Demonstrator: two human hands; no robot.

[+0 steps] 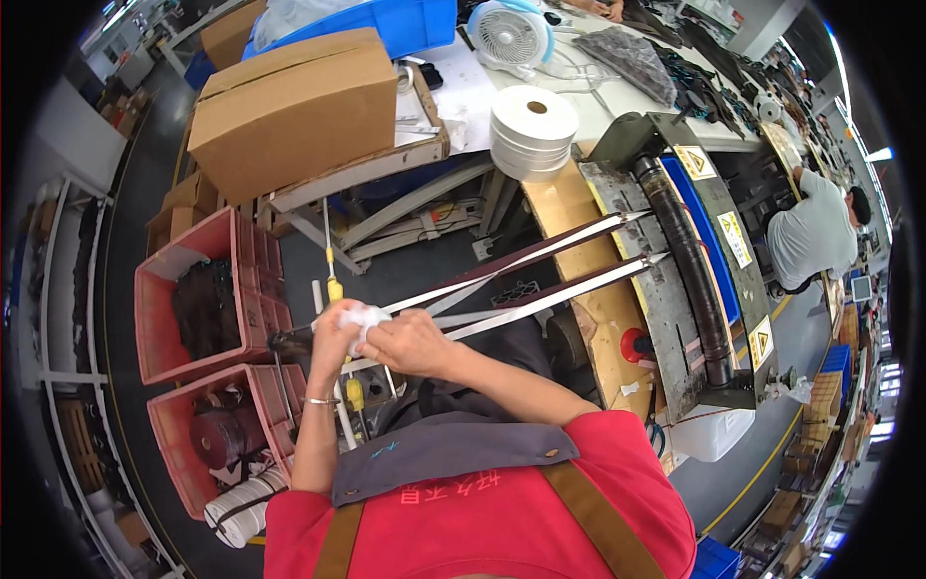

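Note:
In front of my chest, my left hand (pixel 335 340) and my right hand (pixel 409 343) meet, both closed on a bunch of crumpled white material (pixel 363 317). Whether it is cloth, paper or backing tape I cannot tell. Two long strips, an upper strip (pixel 564 239) and a lower strip (pixel 555 299), white with dark maroon, stretch from the roller machine (pixel 685 270) toward my hands. Their near ends pass behind my fingers, so I cannot see whether they join the white bunch. A bracelet (pixel 320 400) circles my left wrist.
Red crates (pixel 260 280) with dark material stand at the left. A cardboard box (pixel 294 111) sits on the far-left bench, near a blue bin (pixel 405 24). White tape rolls (pixel 533 130) and a fan (pixel 508 41) stand beyond the strips. Another person (pixel 815 232) works far right.

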